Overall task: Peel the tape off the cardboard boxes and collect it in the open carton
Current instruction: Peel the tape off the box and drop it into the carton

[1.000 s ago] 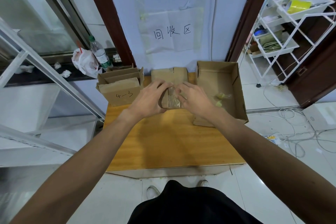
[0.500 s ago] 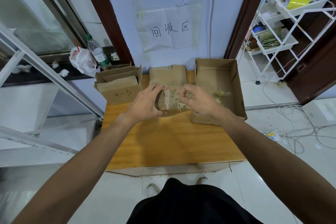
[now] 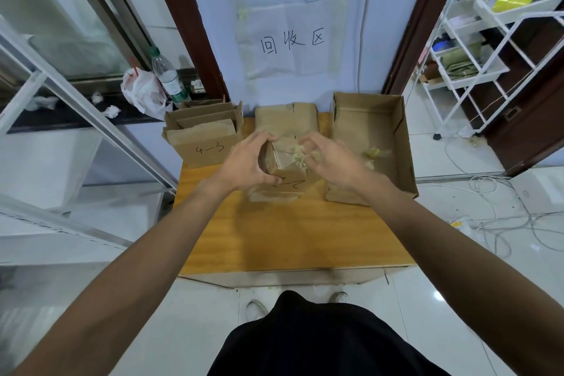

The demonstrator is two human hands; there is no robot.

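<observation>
The tape (image 3: 300,158) has gone from flat to a crumpled wad pinched in the right hand (image 3: 334,162), left hand (image 3: 244,163) gripping the small box (image 3: 288,175), so the open carton (image 3: 400,143) is probably next.

Small cardboard box (image 3: 290,171) tilted w/ crumpled yellowish tape (image 3: 297,157) peeled up off its top; open carton (image 3: 366,107) just to its R holds tape scraps (image 3: 377,152).

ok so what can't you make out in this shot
Head view:
- Small brown cardboard box: the left hand gripping it and the right hand hide its sides.
- Crumpled clear tape pinched by the right hand: blurred, length unclear.
- Open brown carton: the right forearm covers its near left corner.
</observation>
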